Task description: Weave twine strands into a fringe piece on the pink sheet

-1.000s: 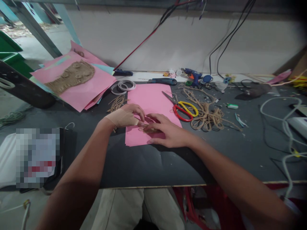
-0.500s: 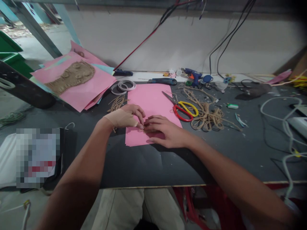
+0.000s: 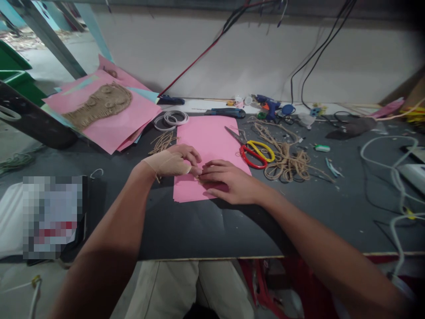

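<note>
Pink paper sheets [image 3: 209, 133] lie stacked on the dark table, with both hands over their near part. My left hand [image 3: 174, 163], taped across the palm and wrist, is closed, its thumb and index finger pinched on a short bit of twine [image 3: 196, 178] at the paper. From the right, my right hand [image 3: 229, 180] meets it, fingers bent together over the same twine. Most of the twine is hidden under the fingers. Scissors [image 3: 254, 153] with one red and one yellow handle rest on the paper's right edge. Cut twine strands [image 3: 163, 142] lie beside my left hand.
A twine bundle [image 3: 288, 164] lies right of the scissors. Tape rings [image 3: 175, 118], a utility knife [image 3: 226, 112] and a blue glue gun [image 3: 270, 105] sit at the back. Back left, a twine-covered shape [image 3: 106, 102] tops more paper. White cables [image 3: 396, 164] run along the right.
My left thumb and fingertips have shifted slightly right and up, closer to the right fingertips. The right hand has barely moved, and the things on the table stay put.
</note>
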The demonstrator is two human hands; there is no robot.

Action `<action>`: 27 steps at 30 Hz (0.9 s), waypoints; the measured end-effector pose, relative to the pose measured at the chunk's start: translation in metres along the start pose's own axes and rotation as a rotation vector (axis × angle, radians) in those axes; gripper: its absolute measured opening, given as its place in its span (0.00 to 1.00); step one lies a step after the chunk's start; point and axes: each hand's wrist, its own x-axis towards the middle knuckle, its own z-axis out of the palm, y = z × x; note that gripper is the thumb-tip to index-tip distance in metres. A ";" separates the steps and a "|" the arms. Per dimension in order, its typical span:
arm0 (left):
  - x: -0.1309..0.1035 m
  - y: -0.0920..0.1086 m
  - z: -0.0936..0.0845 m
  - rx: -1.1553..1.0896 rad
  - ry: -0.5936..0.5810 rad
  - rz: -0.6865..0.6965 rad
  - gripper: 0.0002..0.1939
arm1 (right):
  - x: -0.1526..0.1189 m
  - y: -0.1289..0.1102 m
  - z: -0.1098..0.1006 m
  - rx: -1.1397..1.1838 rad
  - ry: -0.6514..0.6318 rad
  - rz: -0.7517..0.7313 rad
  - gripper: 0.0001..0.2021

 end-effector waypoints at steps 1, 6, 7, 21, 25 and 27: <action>0.001 0.000 0.000 0.014 -0.002 0.011 0.09 | 0.000 0.000 0.000 -0.007 -0.005 -0.003 0.18; 0.005 -0.003 0.003 0.169 -0.008 0.124 0.04 | -0.001 0.000 -0.001 -0.030 -0.016 -0.017 0.18; 0.006 -0.004 0.003 0.182 -0.011 0.138 0.02 | -0.001 0.000 -0.001 -0.038 -0.017 -0.016 0.18; 0.003 0.000 0.001 0.097 -0.051 0.024 0.01 | -0.002 -0.001 -0.002 -0.109 -0.028 -0.019 0.20; 0.004 0.000 0.000 0.133 -0.060 0.046 0.02 | -0.001 -0.004 -0.003 -0.098 -0.005 -0.025 0.18; 0.005 -0.002 0.000 0.161 -0.059 0.065 0.02 | 0.000 -0.005 -0.004 -0.088 0.009 -0.019 0.16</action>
